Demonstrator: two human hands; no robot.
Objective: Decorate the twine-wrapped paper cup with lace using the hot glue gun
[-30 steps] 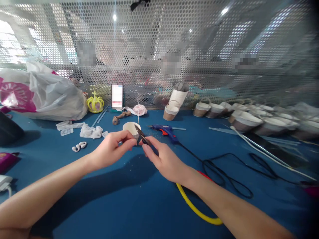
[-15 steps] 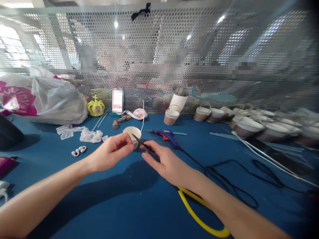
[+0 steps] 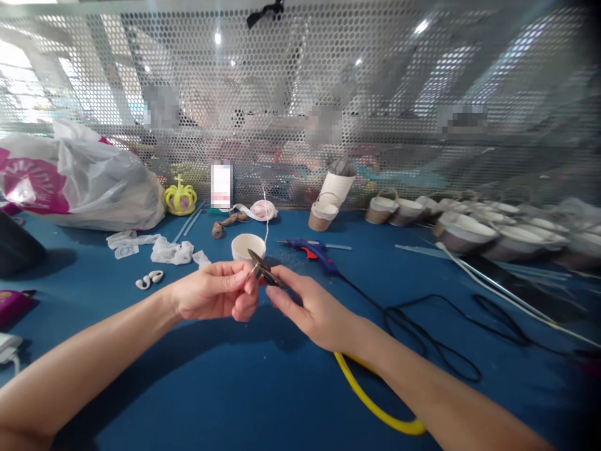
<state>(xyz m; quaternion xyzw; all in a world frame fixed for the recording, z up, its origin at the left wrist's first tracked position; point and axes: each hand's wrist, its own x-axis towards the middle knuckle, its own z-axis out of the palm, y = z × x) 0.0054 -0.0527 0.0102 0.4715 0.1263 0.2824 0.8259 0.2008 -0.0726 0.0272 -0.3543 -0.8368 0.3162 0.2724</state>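
My left hand (image 3: 216,289) is closed, with thumb and forefinger pinching a thin twisted cord (image 3: 254,270). In my right hand (image 3: 312,307) is a pair of dark-bladed scissors (image 3: 263,266), pointing left and away from me. Their blades lie at the cord just beyond my left fingertips; whether they touch it I cannot tell. Right behind the blades stands a white paper cup (image 3: 246,243), its lower part hidden by my left hand. A twisted white cord (image 3: 267,228) rises from the cup's right side.
A blue glue gun (image 3: 315,252) lies behind my right hand, its black cable (image 3: 422,338) trailing right. Several wrapped cups (image 3: 469,233) crowd the right. Below my right forearm is a yellow loop (image 3: 370,401). White scraps (image 3: 171,252) and a plastic bag (image 3: 107,181) are left.
My left hand has turned and its fingers have shifted, so the pinched cord now shows between it and the blades. The scissors have stayed near the same spot.
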